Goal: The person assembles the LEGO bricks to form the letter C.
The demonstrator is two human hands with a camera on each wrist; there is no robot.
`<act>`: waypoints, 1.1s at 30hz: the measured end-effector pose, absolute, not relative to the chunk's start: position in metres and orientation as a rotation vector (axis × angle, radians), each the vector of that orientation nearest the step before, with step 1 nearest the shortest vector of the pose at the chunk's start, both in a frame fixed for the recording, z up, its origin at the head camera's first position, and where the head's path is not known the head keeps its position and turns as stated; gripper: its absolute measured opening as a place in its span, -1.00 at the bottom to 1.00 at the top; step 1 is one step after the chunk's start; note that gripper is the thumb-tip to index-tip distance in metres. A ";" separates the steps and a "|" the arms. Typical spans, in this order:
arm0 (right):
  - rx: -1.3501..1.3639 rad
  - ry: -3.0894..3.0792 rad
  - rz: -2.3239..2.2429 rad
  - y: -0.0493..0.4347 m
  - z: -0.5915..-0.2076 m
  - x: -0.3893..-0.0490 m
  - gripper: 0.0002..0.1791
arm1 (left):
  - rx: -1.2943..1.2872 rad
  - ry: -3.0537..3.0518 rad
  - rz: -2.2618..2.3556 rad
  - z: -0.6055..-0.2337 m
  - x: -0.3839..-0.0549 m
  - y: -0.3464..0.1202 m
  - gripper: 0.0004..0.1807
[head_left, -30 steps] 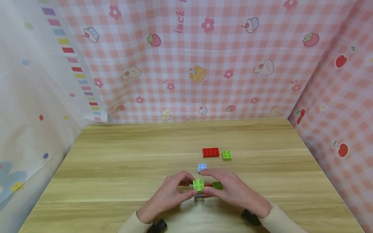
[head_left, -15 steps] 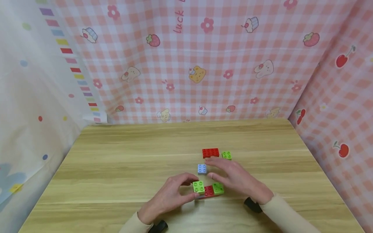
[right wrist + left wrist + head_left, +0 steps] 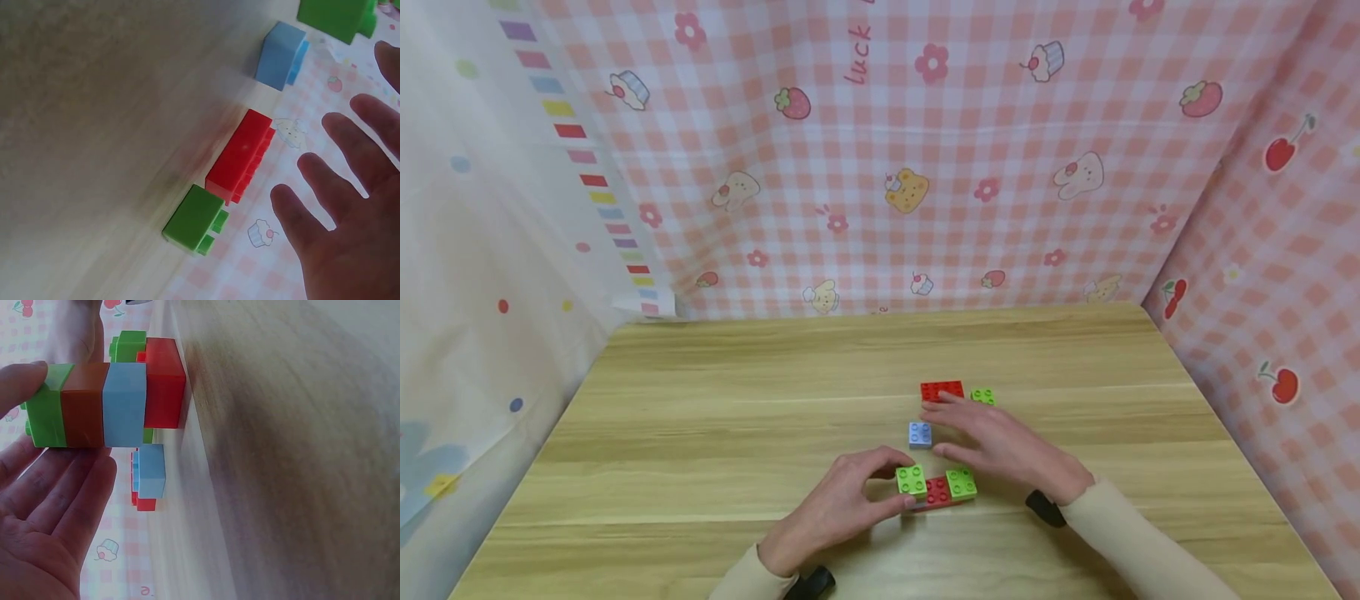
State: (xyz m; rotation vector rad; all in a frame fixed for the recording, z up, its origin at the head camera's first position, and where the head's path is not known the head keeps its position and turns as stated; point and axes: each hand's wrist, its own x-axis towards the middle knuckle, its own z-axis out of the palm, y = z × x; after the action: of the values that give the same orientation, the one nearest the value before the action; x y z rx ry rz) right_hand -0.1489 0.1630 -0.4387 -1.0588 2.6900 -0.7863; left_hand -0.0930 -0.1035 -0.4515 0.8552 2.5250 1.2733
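Observation:
A toy brick structure has a long red brick [image 3: 937,493] at its base. At its left end rises a stack with a light blue brick [image 3: 125,403], a brown brick [image 3: 84,406] and a lime green brick [image 3: 912,482] on top. Another green brick [image 3: 960,483] sits on the base's right end. My left hand [image 3: 842,504] holds the stack between thumb and fingers, the thumb at the top green brick. With fingers spread and nothing in them, my right hand [image 3: 1000,446] hovers above the table beside a loose light blue brick [image 3: 920,435].
Beyond the right hand, a loose red brick [image 3: 942,390] and a loose green brick [image 3: 982,397] lie side by side on the wooden table [image 3: 722,400], partly hidden by its fingers. Patterned cloth [image 3: 820,167] hangs along the table's back and sides.
My right hand has let go of the structure and moved away to the right and back, toward the loose red brick. My left hand stays at the stack.

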 end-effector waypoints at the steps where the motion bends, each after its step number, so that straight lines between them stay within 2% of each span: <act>1: -1.070 2.682 -0.776 0.163 -0.439 -0.150 -0.45 | 0.855 2.524 1.272 -0.451 -0.093 -0.104 -0.60; 18: -1.143 2.617 -0.684 0.148 -0.448 -0.166 -0.52 | 0.818 2.513 1.261 -0.451 -0.093 -0.104 -0.60; 33: -1.071 2.649 -0.685 0.144 -0.447 -0.165 -0.63 | 0.819 2.491 1.297 -0.454 -0.093 -0.105 -0.59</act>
State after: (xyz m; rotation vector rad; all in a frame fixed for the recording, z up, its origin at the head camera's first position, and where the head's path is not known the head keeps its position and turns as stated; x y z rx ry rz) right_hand -0.1647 0.1443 -0.4466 -1.0713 2.6489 -0.6849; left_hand -0.0927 -0.1048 -0.4540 0.8192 2.4908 1.2966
